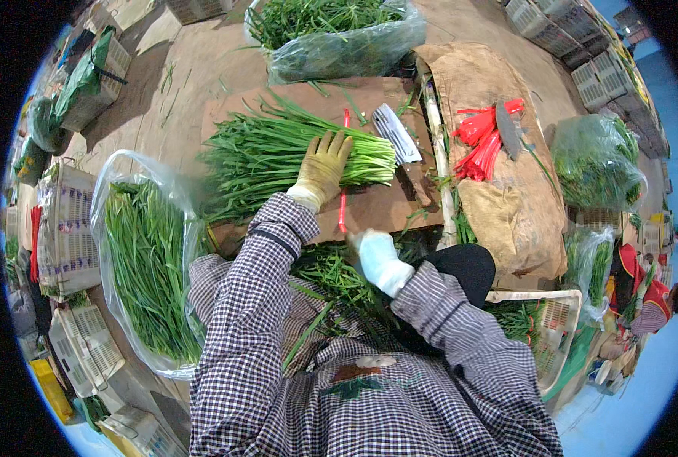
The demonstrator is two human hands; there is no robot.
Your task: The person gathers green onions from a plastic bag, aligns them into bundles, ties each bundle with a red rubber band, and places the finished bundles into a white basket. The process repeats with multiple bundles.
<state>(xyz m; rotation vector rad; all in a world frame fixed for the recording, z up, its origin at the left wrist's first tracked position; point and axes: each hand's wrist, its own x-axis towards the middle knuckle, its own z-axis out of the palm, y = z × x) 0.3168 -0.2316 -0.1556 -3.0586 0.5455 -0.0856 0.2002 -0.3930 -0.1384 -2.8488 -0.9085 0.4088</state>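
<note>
A thick bunch of green leafy stalks, like garlic chives [270,157], lies across a brown board [373,211], pale cut ends to the right. My left hand [326,165], in a yellowish glove, presses flat on top of it. A red tie strip [342,211] runs under the bunch, showing at both sides. My right hand [376,257], in a pale blue and white glove, is at the strip's near end; its fingers are blurred, so the grip is unclear. Right of the cut ends lie a wide blade [396,134] and its wooden handle, partly in shade.
Red strips [479,148] and a dark blade [507,131] rest on brown sacking [499,80] at right. Bags of greens stand at left [145,268], ahead [344,51] and right [596,163]. A crate [564,343] is at lower right. A person [650,291] works far right.
</note>
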